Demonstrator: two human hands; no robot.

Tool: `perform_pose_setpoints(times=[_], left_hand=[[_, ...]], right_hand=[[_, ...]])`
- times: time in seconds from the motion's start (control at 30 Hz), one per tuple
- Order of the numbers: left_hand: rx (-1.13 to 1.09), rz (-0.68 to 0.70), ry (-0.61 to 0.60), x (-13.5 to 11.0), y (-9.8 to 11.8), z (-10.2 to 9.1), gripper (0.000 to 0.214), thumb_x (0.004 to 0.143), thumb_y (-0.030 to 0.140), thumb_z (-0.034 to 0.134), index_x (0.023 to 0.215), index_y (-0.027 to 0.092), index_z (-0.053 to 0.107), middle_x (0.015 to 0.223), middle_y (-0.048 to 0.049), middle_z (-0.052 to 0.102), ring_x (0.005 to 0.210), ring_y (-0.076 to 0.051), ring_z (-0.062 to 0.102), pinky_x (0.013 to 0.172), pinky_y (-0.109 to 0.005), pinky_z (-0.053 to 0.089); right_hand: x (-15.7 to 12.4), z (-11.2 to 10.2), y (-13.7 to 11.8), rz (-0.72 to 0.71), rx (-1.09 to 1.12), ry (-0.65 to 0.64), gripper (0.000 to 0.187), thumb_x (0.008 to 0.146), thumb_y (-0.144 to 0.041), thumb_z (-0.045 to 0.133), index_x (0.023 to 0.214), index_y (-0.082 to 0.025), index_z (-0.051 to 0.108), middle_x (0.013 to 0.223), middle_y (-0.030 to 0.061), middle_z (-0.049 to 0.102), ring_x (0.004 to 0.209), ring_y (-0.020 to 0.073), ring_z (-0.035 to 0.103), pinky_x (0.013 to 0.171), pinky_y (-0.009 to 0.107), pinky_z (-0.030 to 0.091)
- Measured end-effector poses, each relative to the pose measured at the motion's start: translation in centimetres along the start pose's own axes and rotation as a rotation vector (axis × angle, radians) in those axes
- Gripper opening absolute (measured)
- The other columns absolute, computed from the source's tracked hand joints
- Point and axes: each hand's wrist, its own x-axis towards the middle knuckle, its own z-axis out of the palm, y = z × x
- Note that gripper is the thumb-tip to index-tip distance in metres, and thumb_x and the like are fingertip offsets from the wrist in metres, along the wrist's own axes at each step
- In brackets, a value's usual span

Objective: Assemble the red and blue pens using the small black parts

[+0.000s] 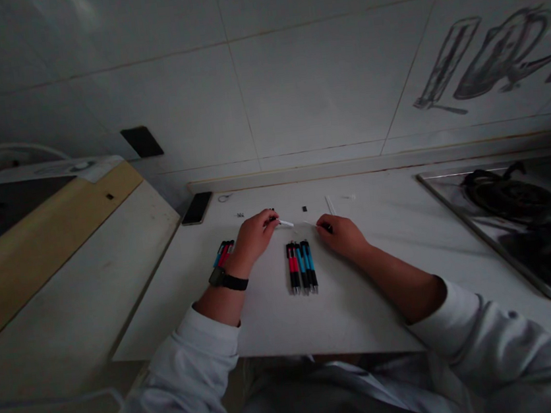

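My left hand (253,235) rests on the white counter (366,302), fingers closed round a small white pen part (286,223) that sticks out to the right. My right hand (342,234) lies close by, fingers pinched on a small dark piece (328,228). Between and just in front of the hands lies a neat row of pens (302,267) with red and blue barrels and black grips. A second small bunch of pens (223,253) lies left of my left wrist, partly hidden by it. A dark watch sits on that wrist.
A black phone (197,208) lies at the back left of the counter. Small loose parts (304,208) and a thin white tube (330,204) lie near the tiled wall. A gas hob (526,224) fills the right side. A wooden board (45,239) slopes at the left.
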Motion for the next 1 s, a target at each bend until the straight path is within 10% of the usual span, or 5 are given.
perform_pose_setpoints(times=[0.37, 0.73, 1.0], left_hand=[[-0.334, -0.278, 0.017, -0.4, -5.6, -7.7, 0.026, 0.081, 0.037, 0.076, 0.095, 0.018, 0.063, 0.086, -0.0054, 0.075, 0.08, -0.019, 0.071, 0.075, -0.03, 0.053], [-0.114, -0.367, -0.323, -1.1, -8.4, -6.7, 0.02, 0.076, 0.029, 0.072, 0.092, 0.019, 0.079, 0.086, -0.0064, 0.078, 0.075, -0.02, 0.07, 0.065, -0.028, 0.051], [0.1, -0.34, -0.284, -1.0, -8.3, -6.9, 0.015, 0.077, 0.023, 0.073, 0.088, 0.02, 0.081, 0.088, -0.0063, 0.079, 0.076, -0.019, 0.07, 0.071, -0.029, 0.05]], right_hand=[[0.0, 0.2, 0.4, -0.017, -0.007, 0.022, 0.018, 0.092, -0.032, 0.055, 0.096, -0.024, 0.072, 0.087, 0.0054, 0.075, 0.076, 0.0196, 0.066, 0.07, 0.029, 0.044], [-0.1, 0.1, 0.2, -0.035, -0.007, 0.012, 0.021, 0.093, -0.036, 0.054, 0.093, -0.023, 0.07, 0.086, 0.0057, 0.074, 0.075, 0.0198, 0.065, 0.069, 0.031, 0.043], [0.1, 0.5, 0.8, -0.032, -0.015, -0.008, 0.019, 0.093, -0.037, 0.055, 0.093, -0.024, 0.069, 0.086, 0.0051, 0.074, 0.076, 0.02, 0.065, 0.07, 0.03, 0.043]])
